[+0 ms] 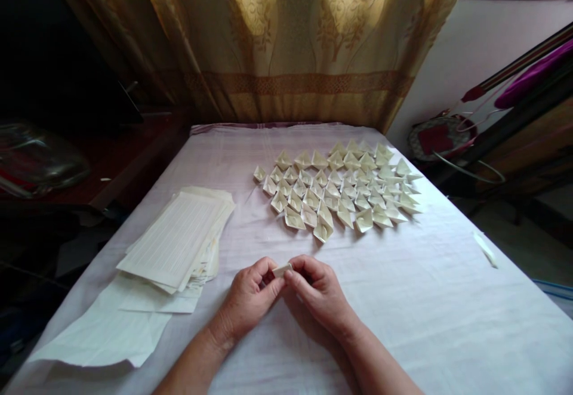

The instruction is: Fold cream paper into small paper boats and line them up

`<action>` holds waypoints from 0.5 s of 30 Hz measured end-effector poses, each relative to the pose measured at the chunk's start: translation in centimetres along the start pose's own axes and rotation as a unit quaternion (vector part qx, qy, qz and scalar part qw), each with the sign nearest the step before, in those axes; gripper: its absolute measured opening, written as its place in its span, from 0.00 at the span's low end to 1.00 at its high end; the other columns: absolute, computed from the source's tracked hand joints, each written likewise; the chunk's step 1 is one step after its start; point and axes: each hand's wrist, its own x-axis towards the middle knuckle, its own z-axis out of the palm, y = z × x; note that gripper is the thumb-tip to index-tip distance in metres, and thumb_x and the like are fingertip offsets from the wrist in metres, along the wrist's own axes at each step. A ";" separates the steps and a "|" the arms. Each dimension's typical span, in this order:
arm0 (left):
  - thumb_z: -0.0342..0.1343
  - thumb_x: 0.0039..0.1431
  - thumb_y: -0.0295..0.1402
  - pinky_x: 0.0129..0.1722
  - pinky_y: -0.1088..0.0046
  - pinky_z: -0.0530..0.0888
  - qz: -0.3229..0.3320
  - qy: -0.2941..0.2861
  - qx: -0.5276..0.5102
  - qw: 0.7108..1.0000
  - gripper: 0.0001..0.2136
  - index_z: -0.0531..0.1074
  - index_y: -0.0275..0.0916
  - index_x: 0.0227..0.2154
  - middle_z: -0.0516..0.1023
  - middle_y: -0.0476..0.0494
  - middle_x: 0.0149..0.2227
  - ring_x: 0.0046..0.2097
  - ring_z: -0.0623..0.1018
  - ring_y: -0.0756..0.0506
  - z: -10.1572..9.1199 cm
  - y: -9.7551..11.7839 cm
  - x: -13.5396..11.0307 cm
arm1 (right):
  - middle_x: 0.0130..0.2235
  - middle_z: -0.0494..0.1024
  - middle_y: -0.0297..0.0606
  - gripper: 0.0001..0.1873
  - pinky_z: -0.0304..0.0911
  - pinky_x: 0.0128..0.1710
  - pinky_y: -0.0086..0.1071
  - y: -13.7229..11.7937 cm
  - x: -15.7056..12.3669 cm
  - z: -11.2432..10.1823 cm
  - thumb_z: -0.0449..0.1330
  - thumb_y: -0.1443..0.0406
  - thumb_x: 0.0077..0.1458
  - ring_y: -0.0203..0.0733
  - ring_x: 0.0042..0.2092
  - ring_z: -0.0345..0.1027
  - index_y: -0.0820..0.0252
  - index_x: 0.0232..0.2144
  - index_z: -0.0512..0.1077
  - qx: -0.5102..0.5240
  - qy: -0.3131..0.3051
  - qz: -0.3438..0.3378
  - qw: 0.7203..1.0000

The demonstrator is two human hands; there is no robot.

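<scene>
Between my two hands, low in the middle of the head view, is a small folded piece of paper [282, 270]. My left hand [253, 290] pinches its left end between thumb and fingers. The right end is pinched by my right hand [319, 290], its thumb lying over the paper. Most of the folded piece is covered by my fingers. Just beyond my hands stand rows of small folded paper boats [323, 228], set close together. To the left lies a stack of paper sheets [179, 237], faintly lined, with a loose larger sheet [107, 323] under its near side.
A pale cloth covers the table [394, 299]. Near its right edge lies a thin white strip [485, 250]. A gold curtain [286, 37] hangs behind. On the left stands a dark red surface [152, 144]; on the right, a patterned bag [441, 135] lies beyond the table.
</scene>
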 end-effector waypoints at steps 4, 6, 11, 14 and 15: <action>0.55 0.56 0.42 0.23 0.80 0.60 -0.027 0.018 -0.064 0.997 0.12 0.63 0.40 0.25 0.61 0.56 0.21 0.24 0.62 0.53 0.2 -0.2 0.1 | 0.26 0.75 0.34 0.10 0.62 0.30 0.27 -0.1 0.1 0.1 0.59 0.60 0.54 0.35 0.29 0.65 0.61 0.29 0.74 0.029 -0.026 0.015 0.999; 0.54 0.56 0.42 0.23 0.80 0.61 -0.032 0.008 -0.074 0.997 0.12 0.63 0.40 0.27 0.62 0.56 0.21 0.23 0.62 0.53 0.2 -0.1 0.1 | 0.26 0.76 0.34 0.10 0.63 0.30 0.27 -0.3 0.1 0.1 0.59 0.60 0.54 0.36 0.28 0.66 0.61 0.28 0.74 0.031 -0.021 0.015 0.999; 0.53 0.58 0.39 0.28 0.79 0.65 0.010 -0.015 0.014 1.000 0.09 0.68 0.38 0.28 0.68 0.53 0.24 0.27 0.68 0.51 -0.3 0.2 -0.1 | 0.23 0.75 0.33 0.08 0.62 0.27 0.26 -0.5 0.0 0.2 0.59 0.62 0.51 0.34 0.25 0.65 0.61 0.25 0.73 0.003 -0.004 0.008 1.000; 0.50 0.61 0.40 0.27 0.78 0.67 0.025 0.006 0.032 0.999 0.11 0.70 0.38 0.29 0.70 0.52 0.23 0.27 0.70 0.51 -0.4 0.0 -0.2 | 0.21 0.73 0.31 0.07 0.59 0.25 0.25 -0.6 -0.1 0.2 0.59 0.64 0.50 0.32 0.23 0.62 0.60 0.22 0.71 -0.016 -0.007 0.000 1.000; 0.50 0.61 0.40 0.27 0.78 0.67 0.026 0.016 0.029 0.999 0.11 0.70 0.39 0.29 0.70 0.52 0.23 0.26 0.70 0.51 -0.3 -0.1 -0.2 | 0.20 0.72 0.31 0.07 0.58 0.24 0.24 -0.6 -0.2 0.2 0.59 0.64 0.50 0.32 0.23 0.61 0.60 0.22 0.71 -0.022 -0.008 -0.003 1.000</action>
